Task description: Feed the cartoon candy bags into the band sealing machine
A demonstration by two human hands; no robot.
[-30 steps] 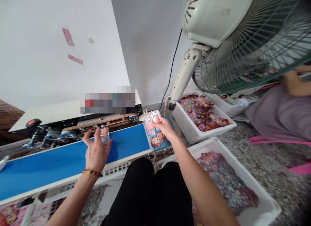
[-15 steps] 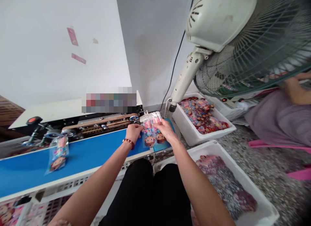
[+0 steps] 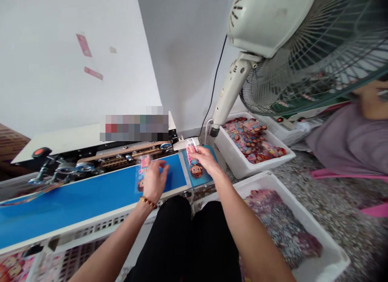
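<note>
My left hand (image 3: 155,181) is over the blue conveyor belt (image 3: 103,197), its fingers apart and slightly curled. Beside and partly behind it, a clear packet with a cartoon face (image 3: 141,174) lies on the belt, its top end at the band sealer (image 3: 130,154). At the belt's right end, my right hand (image 3: 205,158) is closed on the edge of a second clear packet (image 3: 196,170), which shows pink and blue print and a brown-haired cartoon face. This packet is over a light-blue pad (image 3: 209,174).
White bins hold many packets (image 3: 251,138) and greyish-red bagged pieces (image 3: 279,221) to my right. A large fan (image 3: 273,23) stands above them. Another person's sleeve (image 3: 339,140) shows at far right. Perforated baskets (image 3: 75,257) stand under the belt.
My left hand has moved left from the pair of packets, and one packet is now on the belt. The earlier packet on the belt has travelled left. My right hand stays near the pad.
</note>
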